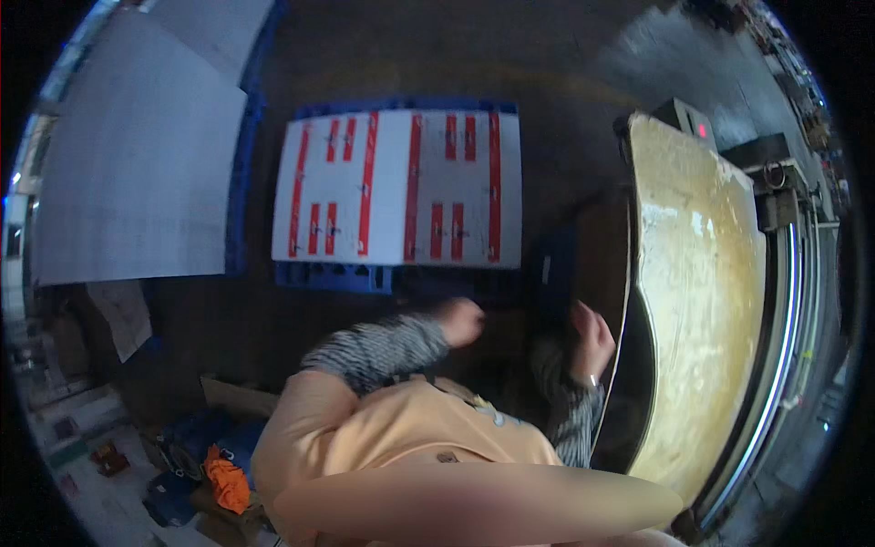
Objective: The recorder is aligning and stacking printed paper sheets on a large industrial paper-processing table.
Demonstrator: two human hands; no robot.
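Observation:
My left hand (462, 322) is in front of my body, smeared by motion, with its fingers hard to make out. Nothing shows in it. My right hand (594, 342) is raised beside the near left edge of a worn yellowish board (697, 301), its fingers loosely bent and partly apart, with no object visible in them. I cannot tell whether it touches the edge. Ahead of both hands lie white panels (390, 191) with red tape strips, on a blue pallet (333, 277).
Large white sheets (137, 155) are stacked at the far left. Orange cloth (227, 480) lies among blue items at lower left. A shiny metal rail (775, 365) runs along the board's right side. A box with a red light (701, 129) stands behind it.

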